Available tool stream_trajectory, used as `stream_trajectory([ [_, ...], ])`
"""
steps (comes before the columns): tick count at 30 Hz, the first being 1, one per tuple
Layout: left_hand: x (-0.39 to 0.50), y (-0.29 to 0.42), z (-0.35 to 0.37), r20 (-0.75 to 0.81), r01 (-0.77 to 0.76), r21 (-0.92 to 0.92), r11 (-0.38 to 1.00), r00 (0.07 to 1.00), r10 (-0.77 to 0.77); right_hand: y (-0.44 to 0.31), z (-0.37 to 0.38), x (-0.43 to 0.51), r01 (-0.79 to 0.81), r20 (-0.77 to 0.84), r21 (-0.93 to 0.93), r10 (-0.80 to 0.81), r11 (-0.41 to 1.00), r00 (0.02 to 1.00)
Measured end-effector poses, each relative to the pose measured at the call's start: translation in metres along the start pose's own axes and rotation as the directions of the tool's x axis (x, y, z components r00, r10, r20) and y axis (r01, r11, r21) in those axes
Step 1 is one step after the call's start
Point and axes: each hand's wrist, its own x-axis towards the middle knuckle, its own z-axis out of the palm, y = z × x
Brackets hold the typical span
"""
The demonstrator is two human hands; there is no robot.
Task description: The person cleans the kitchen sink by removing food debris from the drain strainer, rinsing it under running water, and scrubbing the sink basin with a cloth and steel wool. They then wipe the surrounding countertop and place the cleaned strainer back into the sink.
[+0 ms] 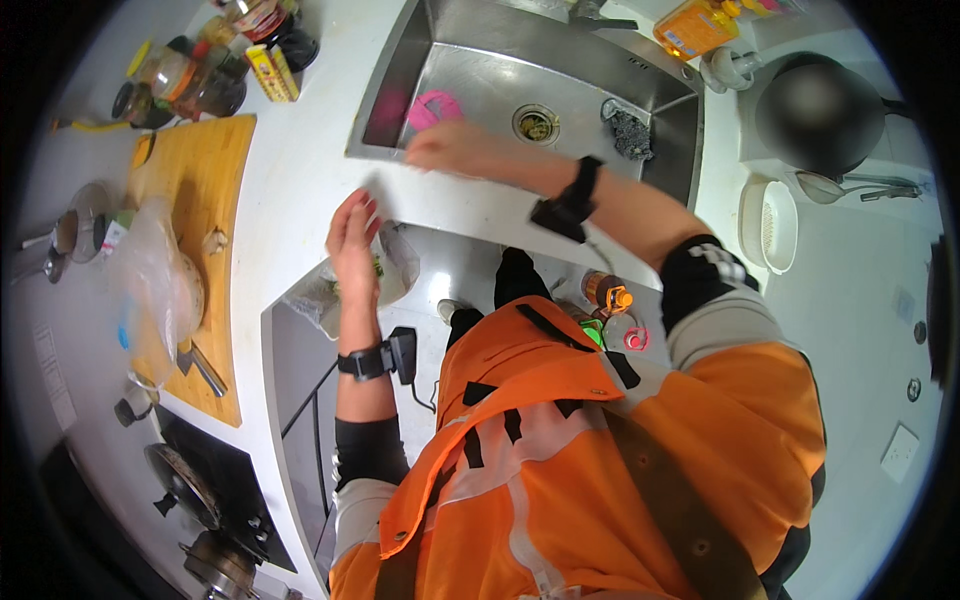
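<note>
My left hand hovers at the counter's inner edge, fingers loosely bent, with nothing visible in it. Just beyond it hangs a clear plastic bag with green scraps inside. My right hand, blurred, is over the front rim of the stainless steel sink. Its fingers are curled, and I cannot tell whether it holds anything. Close to it in the basin lies a pink cloth. Green scraps fill the sink drain strainer. A dark grey mesh scrubber rests at the basin's right side.
To the left, a wooden cutting board bears a plastic bag, a garlic bulb and a cleaver. Several jars stand behind. At right are a wok and a white basket. Bottles stand on the floor.
</note>
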Motion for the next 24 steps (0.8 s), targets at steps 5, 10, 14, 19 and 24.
stream_trajectory([
  [5, 0.048, -0.011, 0.111, 0.230, -0.005, 0.139, 0.990, 0.973, -0.027, 0.181, -0.131, -0.090, -0.453, -0.259, -0.438, 0.374, 0.776, 0.891],
  [10, 0.067, -0.045, 0.172, 0.267, 0.070, 0.186, 0.980, 0.956, -0.119, 0.287, -0.102, -0.123, -0.402, -0.106, -0.758, 0.511, 0.514, 0.853],
  [14, 0.074, -0.061, 0.200, 0.272, 0.137, 0.174, 0.975, 0.945, -0.182, 0.293, -0.082, -0.112, -0.430, -0.176, -0.304, 0.393, 0.850, 0.903],
  [19, 0.080, -0.065, 0.205, 0.251, 0.163, 0.160, 0.974, 0.947, -0.200, 0.283, -0.103, -0.108, -0.386, -0.349, -0.507, 0.226, 0.771, 0.909],
  [24, 0.080, -0.065, 0.202, 0.251, 0.179, 0.143, 0.973, 0.945, -0.211, 0.281, -0.087, -0.138, -0.451, -0.234, -0.414, 0.386, 0.791, 0.892],
])
